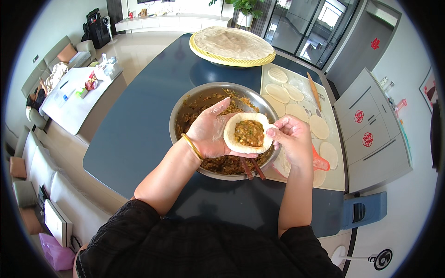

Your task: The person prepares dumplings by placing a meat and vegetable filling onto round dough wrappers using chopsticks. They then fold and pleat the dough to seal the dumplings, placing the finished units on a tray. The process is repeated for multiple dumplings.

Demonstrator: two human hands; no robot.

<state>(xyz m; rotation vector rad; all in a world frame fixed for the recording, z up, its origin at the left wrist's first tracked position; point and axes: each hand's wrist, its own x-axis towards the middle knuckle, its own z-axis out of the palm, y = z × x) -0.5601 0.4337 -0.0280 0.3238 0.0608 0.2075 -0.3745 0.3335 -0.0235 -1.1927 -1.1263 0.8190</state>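
Observation:
On the palm of my left hand (212, 132) lies a round dough wrapper (230, 135), its rim standing up around a mound of minced filling (249, 133). The thumb and fingers of my right hand (290, 135) pinch the wrapper's right edge. Both hands are above a wide steel bowl (174, 120) of the same brown-green filling. Two wooden chopsticks (252, 170) lean over the bowl's near rim. To the right, several flat dough wrappers (318, 127) lie on a pale pastry mat (335, 132).
A wooden rolling pin (314, 91) lies on the mat's far right. Near my right forearm is a red-orange plastic scoop (320, 160), partly hidden. A yellow-rimmed round tray (233, 43) stands at the far end of the dark table (135, 121). A person (36, 97) reclines on the far-left sofa.

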